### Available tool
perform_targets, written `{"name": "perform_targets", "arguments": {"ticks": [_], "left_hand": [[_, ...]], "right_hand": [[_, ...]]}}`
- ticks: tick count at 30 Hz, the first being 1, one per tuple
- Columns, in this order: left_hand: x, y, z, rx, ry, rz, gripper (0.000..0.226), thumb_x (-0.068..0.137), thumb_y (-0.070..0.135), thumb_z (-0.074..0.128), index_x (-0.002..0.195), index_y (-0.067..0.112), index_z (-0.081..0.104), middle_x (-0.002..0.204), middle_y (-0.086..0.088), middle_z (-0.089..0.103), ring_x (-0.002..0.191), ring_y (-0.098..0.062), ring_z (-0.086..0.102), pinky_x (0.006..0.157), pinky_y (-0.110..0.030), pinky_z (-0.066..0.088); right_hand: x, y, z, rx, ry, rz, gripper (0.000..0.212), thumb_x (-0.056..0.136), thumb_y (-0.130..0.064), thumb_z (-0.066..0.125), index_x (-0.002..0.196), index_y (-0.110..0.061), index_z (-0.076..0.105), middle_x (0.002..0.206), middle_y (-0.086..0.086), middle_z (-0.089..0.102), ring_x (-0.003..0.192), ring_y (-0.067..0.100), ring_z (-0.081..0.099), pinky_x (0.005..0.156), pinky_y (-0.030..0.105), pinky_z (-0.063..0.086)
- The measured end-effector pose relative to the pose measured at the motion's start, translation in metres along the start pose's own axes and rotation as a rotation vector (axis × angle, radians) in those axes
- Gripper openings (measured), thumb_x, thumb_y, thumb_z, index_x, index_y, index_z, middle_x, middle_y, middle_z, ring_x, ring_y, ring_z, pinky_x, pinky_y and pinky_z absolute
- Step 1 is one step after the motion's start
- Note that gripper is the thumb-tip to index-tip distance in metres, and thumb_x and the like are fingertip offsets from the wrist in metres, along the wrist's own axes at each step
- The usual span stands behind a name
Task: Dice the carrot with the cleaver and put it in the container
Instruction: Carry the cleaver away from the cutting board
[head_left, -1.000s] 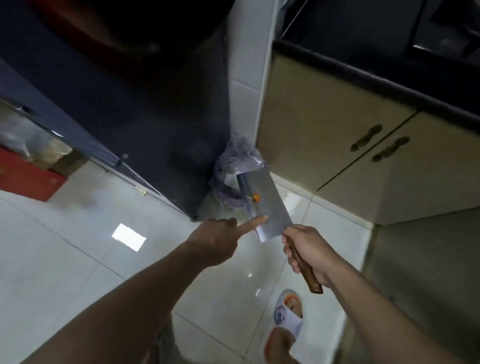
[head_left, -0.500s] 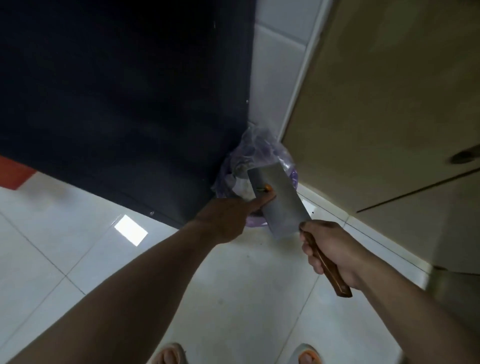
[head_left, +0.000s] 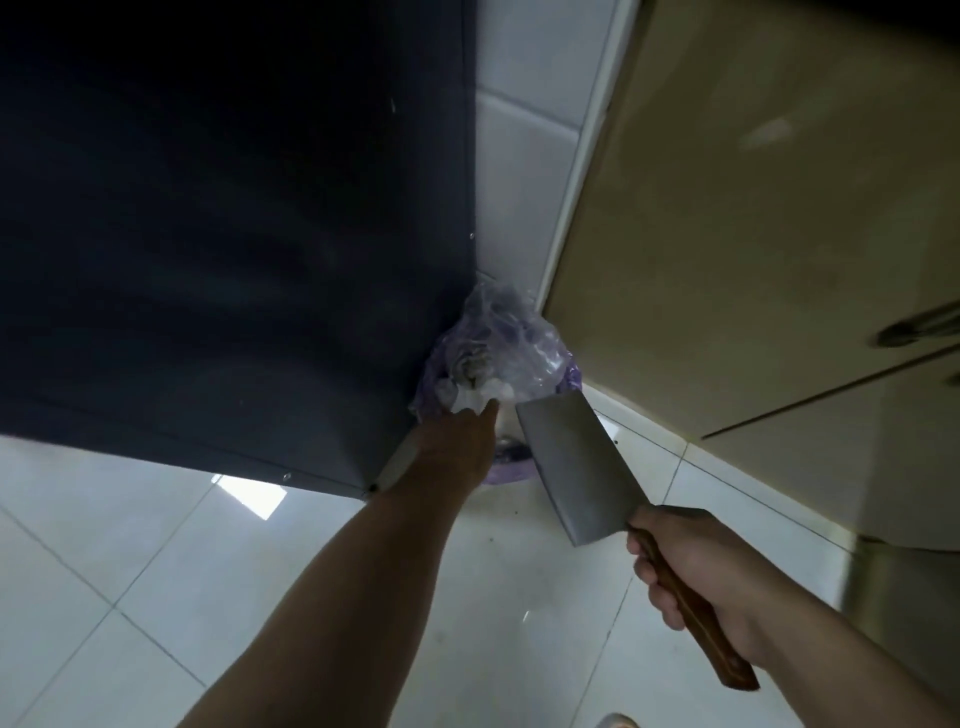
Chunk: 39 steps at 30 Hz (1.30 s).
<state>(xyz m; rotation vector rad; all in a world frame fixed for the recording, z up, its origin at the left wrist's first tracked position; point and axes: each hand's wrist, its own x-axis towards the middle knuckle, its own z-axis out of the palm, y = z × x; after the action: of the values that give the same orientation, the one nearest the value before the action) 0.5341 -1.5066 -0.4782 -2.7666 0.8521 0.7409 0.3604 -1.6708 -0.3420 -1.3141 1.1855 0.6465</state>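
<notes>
My right hand (head_left: 701, 566) grips the wooden handle (head_left: 696, 613) of the cleaver, whose wide steel blade (head_left: 576, 467) points up and away over the floor. The blade's face looks clean; I see no carrot on it. My left hand (head_left: 457, 447) reaches forward just left of the blade, a straight finger touching the crumpled contents of a purple-lined waste bin (head_left: 498, 358) in the corner. The other left fingers are hidden behind the back of the hand. No carrot or container is in view.
A dark appliance side (head_left: 234, 234) fills the left. Beige cabinet doors (head_left: 753, 234) with a metal handle (head_left: 919, 327) stand on the right, a white tiled wall strip (head_left: 524, 156) between them. White floor tiles (head_left: 156, 597) lie below; a slipper (head_left: 615, 721) shows at the bottom edge.
I have leaned closer to the bin. My left finger left the blade and went on to the bin. The small orange carrot bit that sat on the blade is gone from it.
</notes>
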Motion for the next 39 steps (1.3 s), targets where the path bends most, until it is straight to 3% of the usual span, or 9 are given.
{"name": "perform_targets", "arguments": {"ticks": [3, 8, 11, 15, 21, 27, 33, 36, 39], "left_hand": [[-0.006, 0.006, -0.011, -0.104, 0.208, -0.010, 0.027, 0.106, 0.018, 0.045, 0.121, 0.016, 0.067, 0.122, -0.009, 0.067, 0.116, -0.031, 0.064, 0.092, -0.039, 0.049], [-0.018, 0.013, -0.040, -0.214, 0.433, -0.093, 0.029, 0.100, 0.040, 0.060, 0.121, 0.021, 0.062, 0.108, -0.003, 0.073, 0.100, -0.024, 0.071, 0.076, -0.033, 0.054], [-0.025, 0.017, -0.039, -0.380, 0.183, -0.083, 0.040, 0.105, 0.041, 0.050, 0.139, 0.021, 0.051, 0.138, -0.011, 0.060, 0.124, -0.032, 0.058, 0.095, -0.039, 0.047], [-0.046, 0.019, -0.033, -0.202, -0.100, -0.126, 0.069, 0.100, 0.036, 0.056, 0.160, 0.029, 0.021, 0.170, -0.012, -0.001, 0.156, -0.040, 0.003, 0.123, -0.053, 0.022], [-0.126, 0.030, -0.077, -0.211, 0.053, -0.136, 0.030, 0.106, 0.027, 0.046, 0.133, 0.017, 0.056, 0.133, -0.011, 0.061, 0.120, -0.031, 0.061, 0.095, -0.041, 0.050], [-0.282, 0.040, -0.118, -0.428, -0.159, -0.172, 0.076, 0.098, 0.008, 0.049, 0.162, 0.033, 0.017, 0.162, -0.013, 0.027, 0.142, -0.040, 0.039, 0.113, -0.051, 0.042], [-0.454, 0.031, -0.196, -0.382, 0.139, -0.323, 0.036, 0.105, 0.045, 0.040, 0.108, 0.021, 0.067, 0.107, -0.006, 0.070, 0.095, -0.029, 0.067, 0.086, -0.040, 0.058], [-0.539, 0.009, -0.215, -0.475, 0.200, -0.379, 0.042, 0.105, 0.039, 0.038, 0.070, 0.018, 0.046, 0.076, -0.004, 0.058, 0.071, -0.030, 0.059, 0.070, -0.034, 0.052], [-0.624, -0.034, -0.203, -0.571, 0.269, -0.473, 0.039, 0.103, 0.032, 0.040, 0.068, 0.015, 0.039, 0.067, -0.004, 0.050, 0.067, -0.031, 0.055, 0.062, -0.033, 0.044]], "right_hand": [[-0.007, -0.001, -0.006, 0.006, 0.037, -0.012, 0.028, 0.100, -0.022, 0.048, 0.078, -0.008, 0.058, 0.061, 0.009, 0.051, 0.045, 0.020, 0.041, 0.043, 0.026, 0.035], [-0.027, 0.003, -0.010, 0.028, 0.039, -0.022, 0.025, 0.098, -0.022, 0.049, 0.078, -0.008, 0.057, 0.062, 0.010, 0.050, 0.045, 0.021, 0.040, 0.044, 0.026, 0.034], [-0.043, 0.007, -0.015, 0.018, 0.048, -0.038, 0.024, 0.097, -0.022, 0.048, 0.078, -0.009, 0.057, 0.063, 0.010, 0.050, 0.045, 0.021, 0.040, 0.045, 0.026, 0.035], [-0.062, 0.010, -0.020, 0.011, 0.051, -0.064, 0.023, 0.096, -0.021, 0.048, 0.078, -0.010, 0.056, 0.060, 0.009, 0.050, 0.044, 0.021, 0.040, 0.044, 0.025, 0.034], [-0.103, 0.019, -0.028, -0.001, 0.055, -0.094, 0.023, 0.097, -0.023, 0.049, 0.079, -0.010, 0.055, 0.058, 0.007, 0.050, 0.042, 0.020, 0.041, 0.042, 0.024, 0.036], [-0.194, 0.022, -0.032, -0.026, 0.065, -0.123, 0.022, 0.099, -0.025, 0.049, 0.083, -0.010, 0.055, 0.062, 0.007, 0.051, 0.043, 0.018, 0.042, 0.042, 0.026, 0.037], [-0.315, 0.049, -0.008, -0.140, 0.068, -0.178, 0.025, 0.102, -0.027, 0.048, 0.087, -0.009, 0.057, 0.065, 0.009, 0.053, 0.047, 0.019, 0.045, 0.045, 0.027, 0.038], [-0.372, 0.078, 0.032, -0.206, 0.032, -0.205, 0.024, 0.102, -0.024, 0.047, 0.087, -0.009, 0.058, 0.064, 0.010, 0.052, 0.046, 0.020, 0.044, 0.046, 0.027, 0.037], [-0.425, 0.108, 0.095, -0.240, -0.020, -0.276, 0.019, 0.100, -0.020, 0.046, 0.089, -0.007, 0.055, 0.065, 0.013, 0.050, 0.043, 0.021, 0.041, 0.044, 0.026, 0.033]]}}
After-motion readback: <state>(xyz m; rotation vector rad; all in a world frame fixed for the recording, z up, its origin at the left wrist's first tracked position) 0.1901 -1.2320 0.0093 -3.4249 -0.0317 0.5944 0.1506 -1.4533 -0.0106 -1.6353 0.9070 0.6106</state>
